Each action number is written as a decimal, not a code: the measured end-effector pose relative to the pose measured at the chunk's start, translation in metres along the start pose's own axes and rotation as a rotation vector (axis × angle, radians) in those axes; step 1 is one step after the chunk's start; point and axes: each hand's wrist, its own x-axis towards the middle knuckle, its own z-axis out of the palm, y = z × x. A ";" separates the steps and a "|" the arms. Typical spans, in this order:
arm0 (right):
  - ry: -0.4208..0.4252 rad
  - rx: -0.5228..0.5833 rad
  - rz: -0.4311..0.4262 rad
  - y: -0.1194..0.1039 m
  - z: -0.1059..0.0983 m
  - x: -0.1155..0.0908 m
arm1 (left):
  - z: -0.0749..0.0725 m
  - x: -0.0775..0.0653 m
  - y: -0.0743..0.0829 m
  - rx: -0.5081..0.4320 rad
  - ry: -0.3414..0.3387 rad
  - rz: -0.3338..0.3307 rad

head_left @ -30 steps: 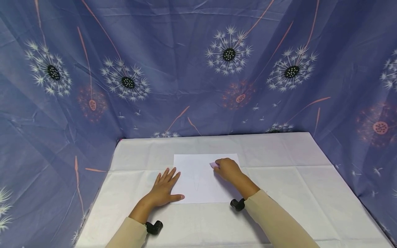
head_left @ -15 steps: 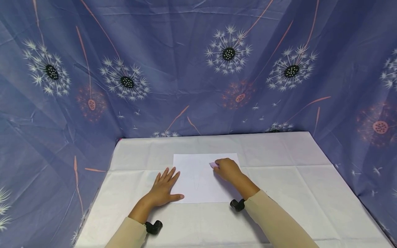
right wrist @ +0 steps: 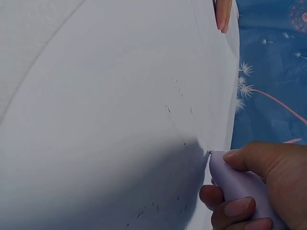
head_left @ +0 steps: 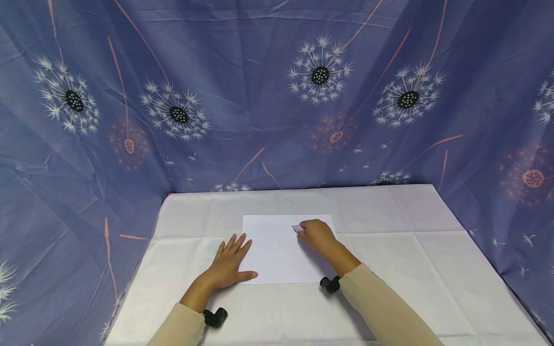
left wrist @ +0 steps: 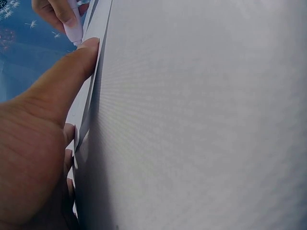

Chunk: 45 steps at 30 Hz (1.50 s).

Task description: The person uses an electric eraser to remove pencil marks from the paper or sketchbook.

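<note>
A white sheet of paper (head_left: pixel 277 266) lies flat on the table. My left hand (head_left: pixel 229 263) rests on its left edge with fingers spread, thumb near the front corner. Over the sheet's right part, my right hand (head_left: pixel 319 235) grips a light purple electric eraser (head_left: pixel 297 228), thick-bodied with a small narrow tip. The right wrist view shows thumb and fingers curled round the eraser (right wrist: pixel 242 184), its tip right at the paper. Faint thin lines and scattered dark crumbs (right wrist: pixel 169 109) mark the sheet. In the left wrist view the eraser (left wrist: pixel 73 29) shows beyond my left thumb.
A creased white cloth (head_left: pixel 407 288) covers the table around the paper. Behind and at both sides hangs a blue curtain (head_left: pixel 251 96) printed with dandelions. Black wrist cameras (head_left: pixel 215 317) sit at both sleeve cuffs.
My right hand and the electric eraser have shifted very slightly toward the sheet's far edge. My left hand stays in place on the paper.
</note>
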 end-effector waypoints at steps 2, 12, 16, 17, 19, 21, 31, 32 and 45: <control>-0.008 -0.006 -0.003 0.000 -0.001 -0.001 | -0.003 -0.001 0.003 0.003 -0.002 -0.002; 0.000 -0.024 -0.011 0.002 0.000 -0.005 | -0.005 -0.001 0.004 0.005 -0.007 -0.004; 0.003 -0.024 0.004 0.001 0.001 -0.002 | 0.003 0.000 -0.001 0.002 0.016 0.000; -0.004 -0.021 0.010 0.001 0.000 -0.002 | 0.004 0.000 -0.002 0.005 0.021 0.000; -0.002 -0.018 0.014 0.001 0.000 -0.001 | 0.005 0.001 -0.004 0.007 0.027 0.000; 0.004 -0.020 0.009 0.002 0.000 0.000 | 0.006 0.001 -0.005 0.011 0.029 0.001; -0.005 -0.038 -0.023 0.004 -0.003 -0.006 | 0.006 0.003 -0.006 0.016 0.019 0.003; 0.005 -0.033 -0.030 0.004 -0.002 -0.006 | 0.005 0.002 -0.006 0.014 0.021 0.010; 0.023 -0.009 -0.047 0.002 -0.002 0.003 | -0.007 0.001 0.006 0.050 -0.049 -0.030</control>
